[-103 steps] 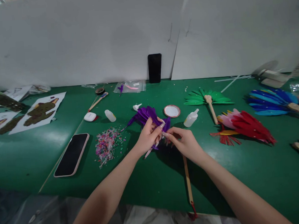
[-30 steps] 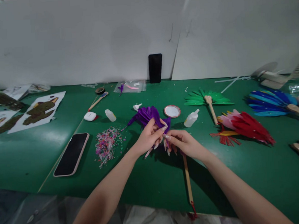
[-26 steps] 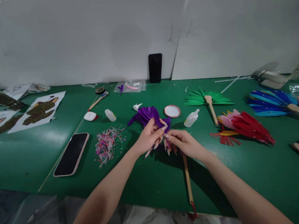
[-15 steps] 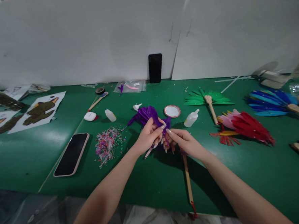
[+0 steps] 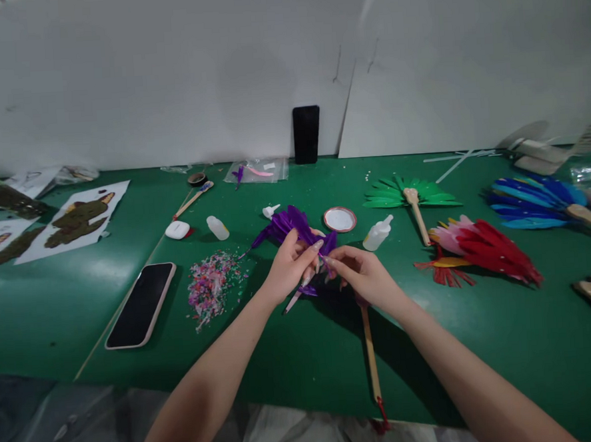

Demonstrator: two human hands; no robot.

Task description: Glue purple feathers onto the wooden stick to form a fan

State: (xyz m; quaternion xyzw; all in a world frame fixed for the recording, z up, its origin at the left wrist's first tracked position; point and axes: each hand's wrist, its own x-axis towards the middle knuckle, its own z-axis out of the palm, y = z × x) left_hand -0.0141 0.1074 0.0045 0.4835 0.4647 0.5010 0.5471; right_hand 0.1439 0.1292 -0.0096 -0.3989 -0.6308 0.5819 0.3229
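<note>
Purple feathers (image 5: 296, 225) are bunched at the middle of the green table. My left hand (image 5: 294, 261) is closed on a purple feather, thumb against the fingers. From the right, my right hand (image 5: 354, 271) pinches the lower end of the same feather, its fingertips close to the left thumb. A wooden handle (image 5: 370, 353) with a red cord runs from below my right hand toward the table's front edge; its upper end is hidden. Beneath my left hand lies a thin pale stick (image 5: 292, 302), a purple feather beside it.
Left of my hands lie colourful bits (image 5: 213, 286), a phone (image 5: 141, 305), a white case (image 5: 177, 229) and a small bottle (image 5: 218, 228). Behind are a white-filled lid (image 5: 340, 219) and a glue bottle (image 5: 378, 234). Green (image 5: 391, 194), red (image 5: 502, 252) and blue (image 5: 529, 200) feather pieces lie right.
My right fingers have curled in closer to my left thumb, and the left hand has turned slightly. A purple feather now shows on the table beneath the left hand.
</note>
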